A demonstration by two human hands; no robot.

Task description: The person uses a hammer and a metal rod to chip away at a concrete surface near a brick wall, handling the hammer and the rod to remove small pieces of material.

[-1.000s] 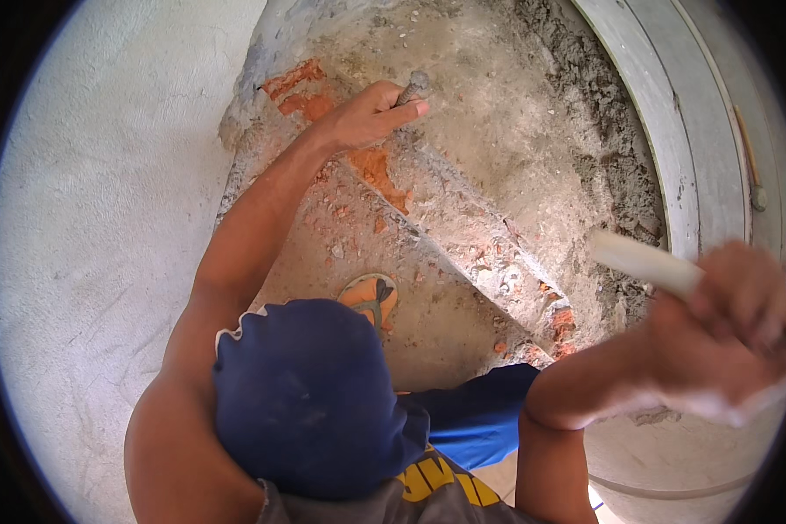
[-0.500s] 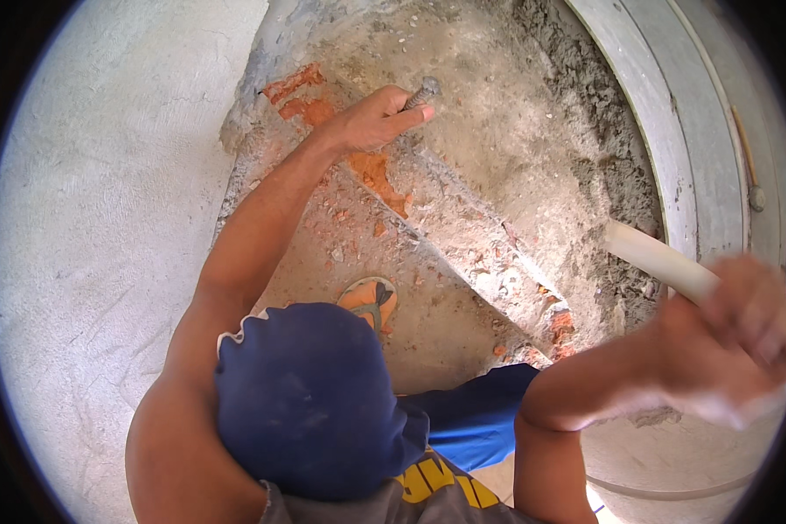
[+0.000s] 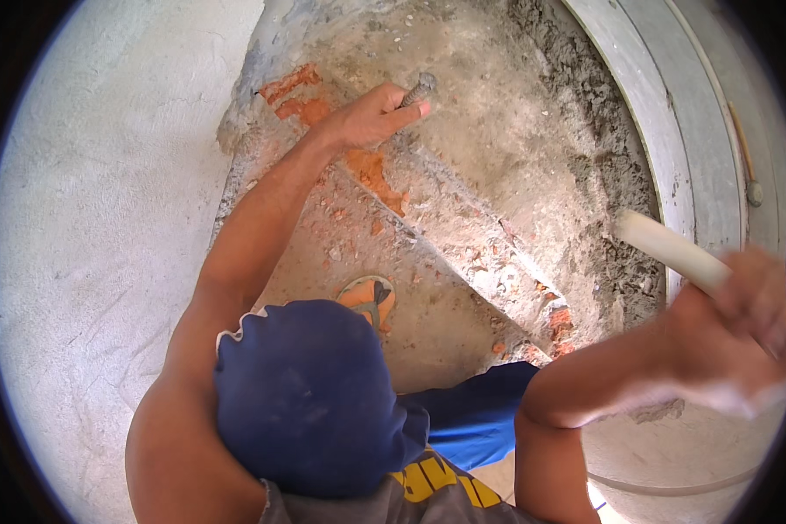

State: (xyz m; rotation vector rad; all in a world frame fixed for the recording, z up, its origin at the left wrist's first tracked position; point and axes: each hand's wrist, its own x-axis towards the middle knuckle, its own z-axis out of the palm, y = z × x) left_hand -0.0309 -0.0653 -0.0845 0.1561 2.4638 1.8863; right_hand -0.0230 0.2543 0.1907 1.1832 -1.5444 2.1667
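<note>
Left hand: the left hand [image 3: 367, 120] reached out over the rough, chipped surface, fingers closed round a grey rod [image 3: 422, 88].
Rod: its blunt top stuck out past the thumb, tilted up and to the right; the other end was hidden by the hand, so contact with the surface could not be told.
Right hand: the right hand [image 3: 738, 323] was at the right edge of view, slightly blurred, fingers wrapped on a pale handle [image 3: 672, 249].
Handle: one end pointed up and left, well apart from the rod; the far end could not be made out.
Chipped strip: a broken band [image 3: 463, 234] ran diagonally from near the left hand to lower right, orange-red brick [image 3: 374, 179] exposed beside the wrist.
Right side: dark, crumbly mortar [image 3: 616, 157] lay along a curved pale border [image 3: 642, 96].
Left side: smooth grey plaster [image 3: 96, 201].
Below: sandal [image 3: 358, 298] near the strip; blue cap [image 3: 306, 393], blue trousers [image 3: 476, 419] and grey shirt [image 3: 349, 511] in the foreground.
</note>
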